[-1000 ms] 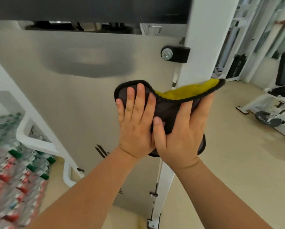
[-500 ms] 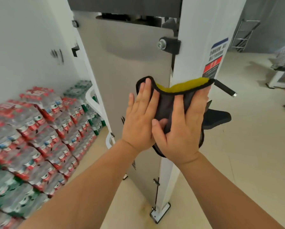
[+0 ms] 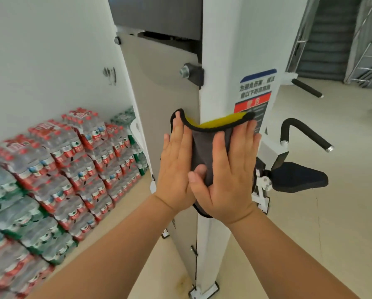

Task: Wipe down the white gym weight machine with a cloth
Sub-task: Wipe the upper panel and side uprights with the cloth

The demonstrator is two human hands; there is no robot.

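Note:
The white upright post [image 3: 219,61] of the gym weight machine stands right in front of me, with a grey side panel [image 3: 165,100] to its left. A dark grey cloth [image 3: 204,147] with a yellow inner side is wrapped round the post's corner at mid height. My left hand [image 3: 176,167] presses the cloth flat against the grey panel with straight fingers. My right hand [image 3: 230,173] presses it flat on the post's front face, just below a blue and red warning sticker [image 3: 256,93]. The two thumbs overlap.
Stacked packs of bottled water [image 3: 51,169] fill the floor at the left along a white wall. Right of the post are a black padded seat [image 3: 299,175] and black foam handles [image 3: 303,134]. A staircase [image 3: 336,39] rises at the far right.
My viewpoint has swung round the machine to the right, bringing the water packs and the post's sticker face into view. Both hands stay flat on the cloth wrapped on the post.

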